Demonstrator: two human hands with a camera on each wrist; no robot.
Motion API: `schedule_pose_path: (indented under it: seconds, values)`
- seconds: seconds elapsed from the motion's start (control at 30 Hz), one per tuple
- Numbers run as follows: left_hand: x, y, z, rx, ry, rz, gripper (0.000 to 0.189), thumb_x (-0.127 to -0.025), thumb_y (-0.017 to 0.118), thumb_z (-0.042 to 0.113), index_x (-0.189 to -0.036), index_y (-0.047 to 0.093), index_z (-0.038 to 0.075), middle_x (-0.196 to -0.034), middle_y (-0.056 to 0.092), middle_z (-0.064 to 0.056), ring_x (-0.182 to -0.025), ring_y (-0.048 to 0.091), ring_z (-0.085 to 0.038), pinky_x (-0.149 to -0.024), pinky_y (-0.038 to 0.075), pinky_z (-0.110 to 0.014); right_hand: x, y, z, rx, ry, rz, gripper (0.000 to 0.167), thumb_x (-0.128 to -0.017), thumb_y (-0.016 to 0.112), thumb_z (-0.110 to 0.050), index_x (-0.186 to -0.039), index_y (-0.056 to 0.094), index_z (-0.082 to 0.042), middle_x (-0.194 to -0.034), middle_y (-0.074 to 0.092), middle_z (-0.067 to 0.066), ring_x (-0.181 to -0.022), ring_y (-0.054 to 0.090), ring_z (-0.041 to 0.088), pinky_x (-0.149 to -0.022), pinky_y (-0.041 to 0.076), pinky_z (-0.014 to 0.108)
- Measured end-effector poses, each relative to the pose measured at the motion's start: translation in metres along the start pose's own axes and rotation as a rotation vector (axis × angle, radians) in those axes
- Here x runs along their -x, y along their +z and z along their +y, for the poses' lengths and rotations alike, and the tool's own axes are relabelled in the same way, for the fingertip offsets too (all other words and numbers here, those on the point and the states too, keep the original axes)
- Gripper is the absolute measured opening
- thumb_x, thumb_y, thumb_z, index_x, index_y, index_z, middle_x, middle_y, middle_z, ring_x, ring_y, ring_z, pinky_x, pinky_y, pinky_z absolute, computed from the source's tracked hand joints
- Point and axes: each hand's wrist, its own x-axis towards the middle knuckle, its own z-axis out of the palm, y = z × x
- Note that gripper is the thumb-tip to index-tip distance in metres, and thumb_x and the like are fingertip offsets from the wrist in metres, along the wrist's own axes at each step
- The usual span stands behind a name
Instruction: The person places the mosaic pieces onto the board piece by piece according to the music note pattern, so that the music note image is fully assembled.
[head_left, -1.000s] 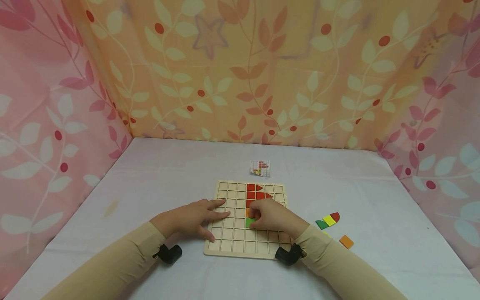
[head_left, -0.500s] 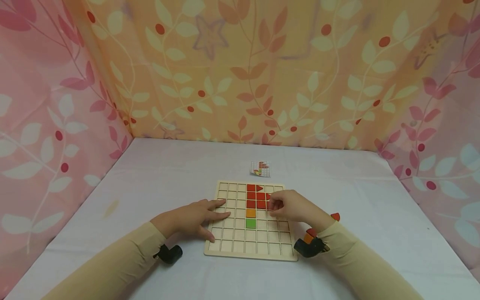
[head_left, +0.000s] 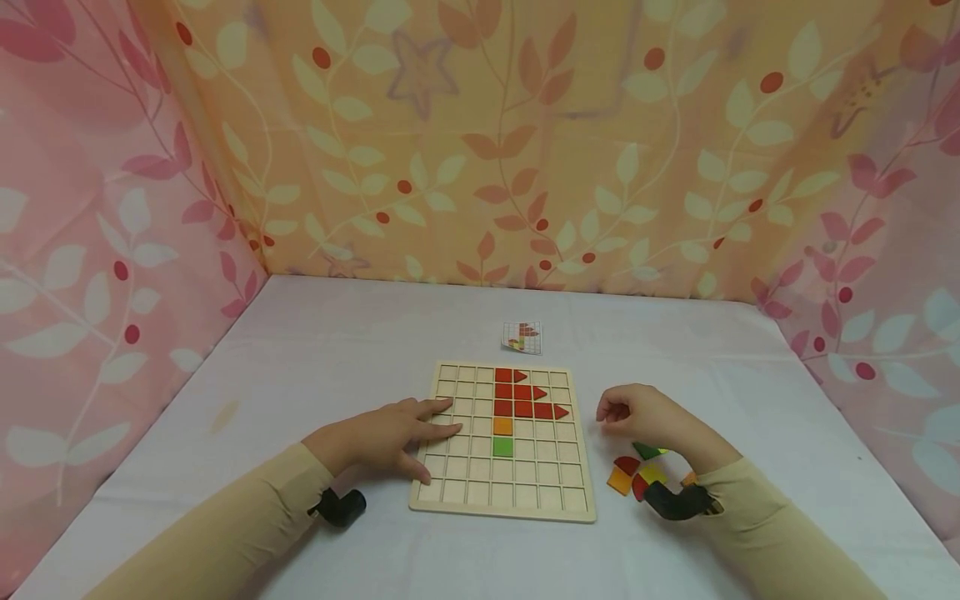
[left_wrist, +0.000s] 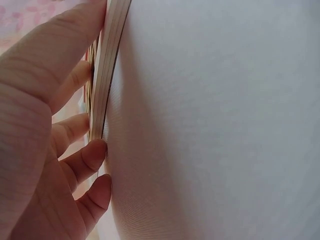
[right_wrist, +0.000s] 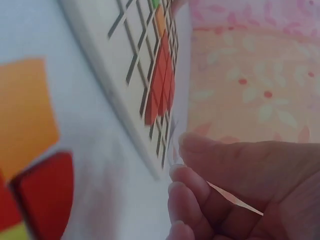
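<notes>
A light wooden grid board [head_left: 452, 492] lies flat on the table. My left hand [head_left: 378, 437] rests along its left side with fingers spread over the squares; in the left wrist view, the fingers meet the board's edge [left_wrist: 109, 75]. Red tiles [head_left: 523, 408], some with pointed ends, fill parts of three rows. Below them sit an orange square tile [head_left: 502, 426] and a green square tile [head_left: 502, 447]. Right of the board, my right hand [head_left: 645, 417] hovers with loosely bent fingers and nothing between thumb and fingertips, as the right wrist view shows.
Loose tiles lie under and beside the right forearm: a red rounded one [head_left: 627, 463], an orange one [head_left: 619, 481], a green one [head_left: 645, 450] and several others, partly hidden. Behind the board is a small printed pattern card [head_left: 522, 337]. Floral cloth [head_left: 480, 150] encloses the table.
The right hand has moved from the board's middle out past its right edge. The third row now shows more red tiles, ending in a pointed one. The left hand has stayed in place.
</notes>
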Motion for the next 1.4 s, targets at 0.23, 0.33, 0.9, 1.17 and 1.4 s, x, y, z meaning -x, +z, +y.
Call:
schedule_pose_path:
  seconds: [0.23,0.33,0.9,1.17,1.4]
  values:
    - [0.001,0.0,0.001,0.003,-0.014,-0.005,0.078,-0.071,0.059,0.064,-0.139,0.026,0.046,-0.153,0.009,0.006,-0.135,0.016,-0.039,-0.104,0.023,-0.054,0.016,-0.008,0.021,-0.034,0.093,-0.02,0.009,-0.078,0.07,-0.01,-0.082,0.063,-0.011,-0.069,0.054,0.0,-0.068,0.048,0.017,-0.06,0.043,0.03]
    - [0.001,0.0,0.001,0.004,-0.017,-0.005,0.078,-0.071,0.059,0.064,-0.139,0.026,0.046,-0.153,0.009,0.007,-0.135,0.015,-0.039,-0.104,0.022,-0.054,0.022,-0.006,0.025,-0.068,0.117,-0.058,0.009,-0.078,0.07,-0.01,-0.083,0.063,-0.012,-0.068,0.054,0.001,-0.068,0.049,0.017,-0.06,0.043,0.029]
    - [0.0,-0.002,0.004,0.007,-0.012,-0.018,0.078,-0.072,0.061,0.062,-0.14,0.028,0.043,-0.153,0.01,0.004,-0.137,0.015,-0.034,-0.105,0.021,-0.052,0.033,0.006,0.034,-0.14,-0.145,-0.311,0.025,-0.075,0.07,0.0,-0.091,0.066,-0.018,-0.07,0.054,-0.001,-0.067,0.051,0.011,-0.061,0.043,0.023]
    - [0.001,-0.002,0.004,0.012,-0.009,-0.015,0.078,-0.072,0.061,0.062,-0.14,0.028,0.043,-0.153,0.01,0.005,-0.136,0.015,-0.036,-0.105,0.021,-0.052,0.033,0.006,0.032,-0.089,-0.183,-0.296,0.022,-0.074,0.073,-0.005,-0.087,0.062,-0.018,-0.073,0.053,0.0,-0.068,0.049,0.009,-0.06,0.042,0.023]
    - [0.0,-0.001,0.002,0.011,0.004,-0.01,0.078,-0.072,0.06,0.062,-0.14,0.027,0.042,-0.153,0.009,0.004,-0.136,0.014,-0.038,-0.105,0.021,-0.053,0.032,0.008,0.028,-0.107,-0.191,-0.335,0.025,-0.072,0.075,-0.007,-0.091,0.063,-0.019,-0.079,0.052,0.003,-0.074,0.051,0.015,-0.062,0.048,0.024]
